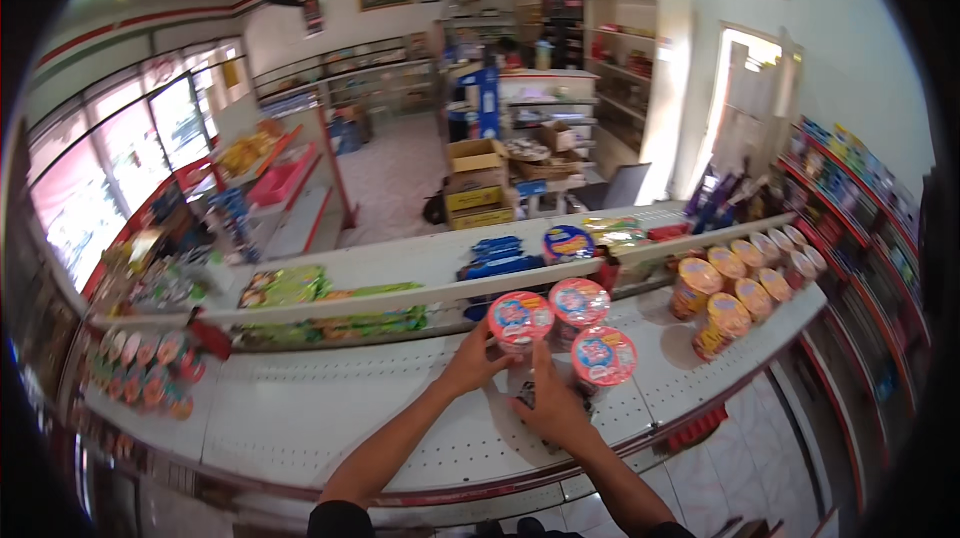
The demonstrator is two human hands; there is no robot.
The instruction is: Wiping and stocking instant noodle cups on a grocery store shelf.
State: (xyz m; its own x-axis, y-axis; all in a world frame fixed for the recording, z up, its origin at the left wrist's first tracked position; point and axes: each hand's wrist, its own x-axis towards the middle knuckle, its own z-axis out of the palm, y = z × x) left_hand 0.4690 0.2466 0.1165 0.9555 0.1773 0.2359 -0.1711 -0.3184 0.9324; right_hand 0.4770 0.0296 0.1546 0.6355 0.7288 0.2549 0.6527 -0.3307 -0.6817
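A red-lidded instant noodle cup point(520, 319) stands at the back of a white perforated shelf, against its rail. My left hand point(472, 365) holds this cup from its left and near sides. The index finger of my right hand point(556, 404) reaches its near side, with the thumb spread left. Something dark and patterned point(527, 393) shows under my right hand; I cannot tell what it is or whether it is gripped. Two matching cups stand to the right, one farther back point(579, 305) and one nearer point(603, 358).
Orange-lidded cups point(727, 313) stand in rows at the shelf's right end. More small cups point(142, 373) fill the left end. Behind the rail point(337, 305) lie green packets point(289, 286), blue packets point(499, 256) and a blue-lidded cup point(568, 244). Cardboard boxes point(476, 178) are stacked beyond.
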